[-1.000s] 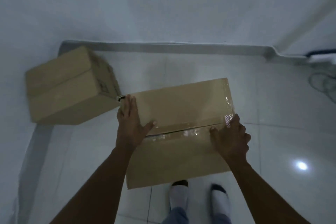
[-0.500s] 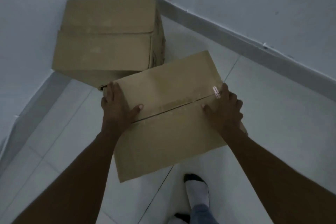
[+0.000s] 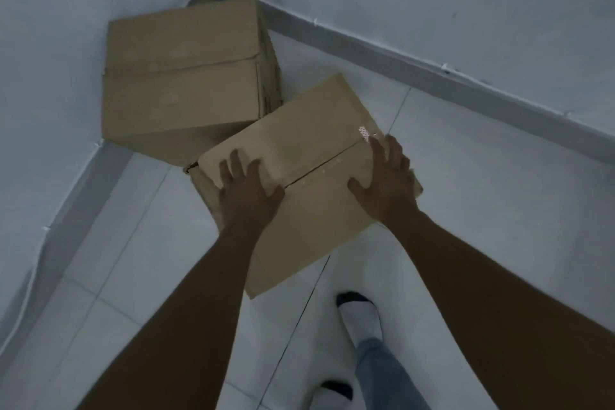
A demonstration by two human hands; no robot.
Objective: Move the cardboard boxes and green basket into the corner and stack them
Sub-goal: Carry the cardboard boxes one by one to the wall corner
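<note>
A: Head view — what are the hands doing?

B: Both grip the near cardboard box, one at each end. The left hand lies flat on the box's top at its left end, fingers spread, thumb pointing toward the taped seam. The right hand clasps the right end, fingers reaching over the far right edge beside a small patch of patterned tape.

A: Is that box on the floor?

B: I cannot tell whether it rests there or is held just above. It sits tilted in the frame, over the white tiled floor.

A: And the other one?

B: A second cardboard box stands in the far left corner where the two white walls meet, its back close to the grey skirting. Its flaps are closed, and it leans a little. The near box's far left edge comes just beside it — touching or not, I cannot say.

A: Anything else?

B: Two feet in white socks with dark toes at the near edge, and a blue trouser leg above one of them.
</note>
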